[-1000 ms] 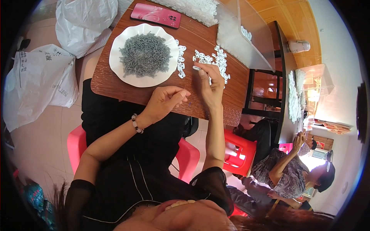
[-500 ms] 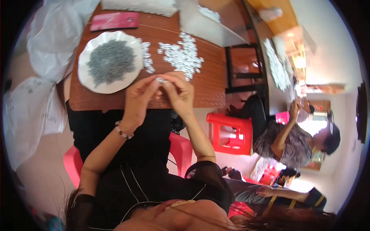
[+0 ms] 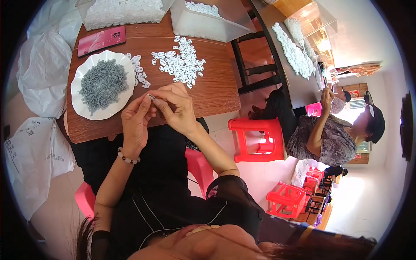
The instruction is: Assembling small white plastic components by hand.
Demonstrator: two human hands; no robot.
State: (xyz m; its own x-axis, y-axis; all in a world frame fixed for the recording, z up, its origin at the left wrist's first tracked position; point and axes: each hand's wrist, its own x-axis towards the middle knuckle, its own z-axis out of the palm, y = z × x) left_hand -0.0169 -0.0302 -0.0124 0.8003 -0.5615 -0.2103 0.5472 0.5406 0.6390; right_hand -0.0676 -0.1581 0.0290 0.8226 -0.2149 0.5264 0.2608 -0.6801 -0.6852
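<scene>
Over the near edge of the wooden table (image 3: 216,93), my left hand (image 3: 136,123) and my right hand (image 3: 178,110) meet at the fingertips. Both are closed in a pinch around one small pale piece (image 3: 151,97), mostly covered by the fingers. To the left, a white scalloped plate (image 3: 78,102) holds a heap of small grey screw-like pins (image 3: 104,84). Beyond my right hand lies a loose pile of small white oval plastic pieces with two holes (image 3: 184,60). A smaller group of white pieces (image 3: 138,71) lies beside the plate.
At the table's far side stand a clear bin of white pieces (image 3: 125,15) and another translucent bin (image 3: 203,32). A pink phone (image 3: 102,41) lies near the plate. White bags (image 3: 45,73) stand left. A red stool (image 3: 255,138) and a seated person (image 3: 325,138) are right.
The view has shifted, so the table sits further left and tilted. My joined hands now hold the small piece nearer the plate; my right hand has turned more over it.
</scene>
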